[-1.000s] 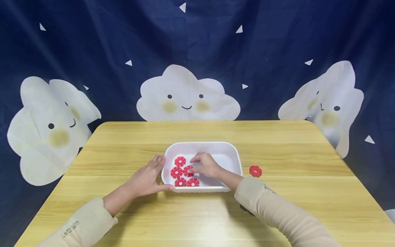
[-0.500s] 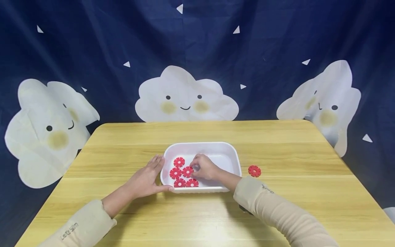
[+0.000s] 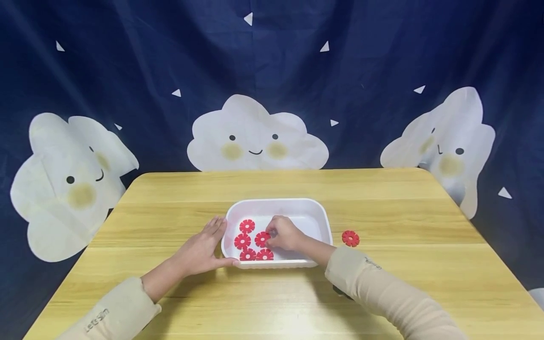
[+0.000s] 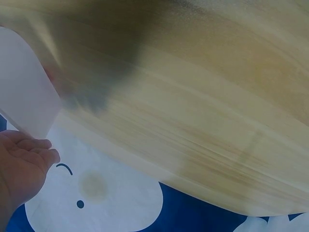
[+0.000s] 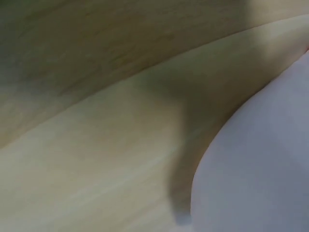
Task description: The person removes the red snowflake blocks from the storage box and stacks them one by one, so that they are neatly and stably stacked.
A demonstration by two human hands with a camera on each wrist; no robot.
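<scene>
Fingers [image 3: 216,226] of the left hand [image 3: 196,251], left of centre in the head view, lie almost straight and spread against the left end of a white, round-cornered, plastic-looking tray [image 3: 303,227]. Its thumb reaches along the tray's near left corner, touching the rim; between thumb and fingers the gap is wide. The cream sleeve with dark lettering [image 3: 114,311] covers that forearm at lower left. In the left wrist view this hand is at the lower left edge, beside the tray's white wall.

Inside the tray's left half lie red, notched, flower-shaped discs with a central hole: an upper one [image 3: 242,226], a middle-left one [image 3: 238,241] and two lower ones [image 3: 243,255], partly hidden by the near rim. Just right of these, the right hand [image 3: 285,234] has its fingers curled, thumb and forefinger pinching the right edge of a fifth red disc [image 3: 258,239].

The other cream sleeve [image 3: 382,288] runs to the lower right. Beyond the tray, right of centre, a sixth red disc [image 3: 350,233] lies flat on the pale wood-grain table [image 3: 408,203].
</scene>
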